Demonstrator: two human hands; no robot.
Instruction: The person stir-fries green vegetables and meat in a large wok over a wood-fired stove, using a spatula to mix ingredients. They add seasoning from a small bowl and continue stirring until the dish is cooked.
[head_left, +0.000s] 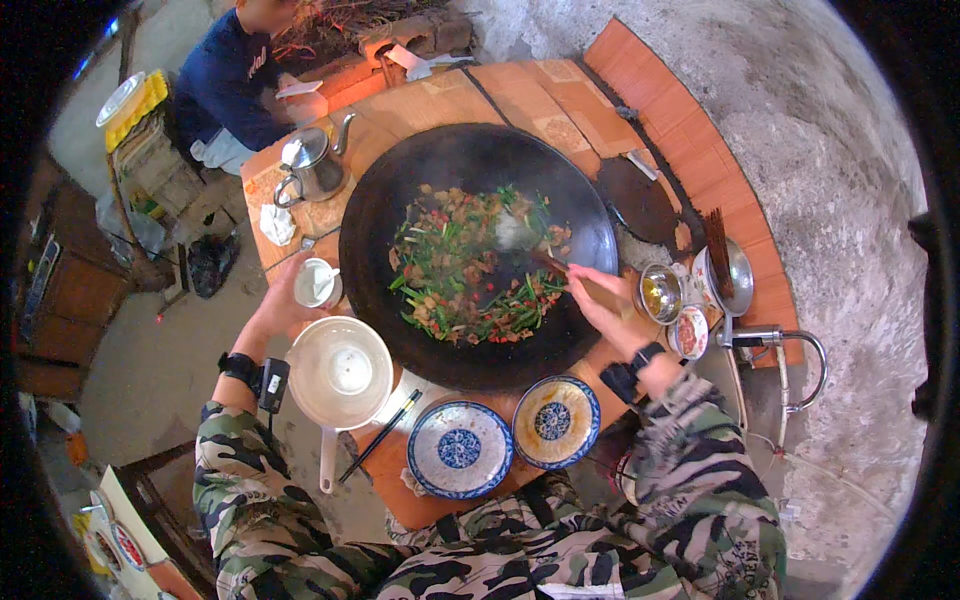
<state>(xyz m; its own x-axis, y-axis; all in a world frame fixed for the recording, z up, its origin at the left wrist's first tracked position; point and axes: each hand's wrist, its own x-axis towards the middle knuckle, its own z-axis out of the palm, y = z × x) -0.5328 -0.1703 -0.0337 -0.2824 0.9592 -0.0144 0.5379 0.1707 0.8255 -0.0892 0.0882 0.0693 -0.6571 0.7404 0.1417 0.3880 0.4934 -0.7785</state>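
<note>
My left hand (281, 300) grips a small white bowl (306, 292) at the wok's left edge, and a white spoon (325, 280) rests in it. Held in my right hand (604, 304) is the brown handle (551, 261) of a cooking spatula or ladle, whose pale metal head (516, 230) sits among the food. A large black wok (480, 367) spreads between my hands. Chopped greens, browned meat-like pieces and red pepper bits (457, 262) lie in it, with faint steam above.
A white long-handled dipper (300, 367), black chopsticks (380, 435) and two blue-rimmed plates (491, 431) (592, 409) line the near edge. A metal kettle (311, 169) stands at far left. Small bowls (660, 294) and a faucet (757, 337) are on the right. A person (225, 82) sits beyond the kettle.
</note>
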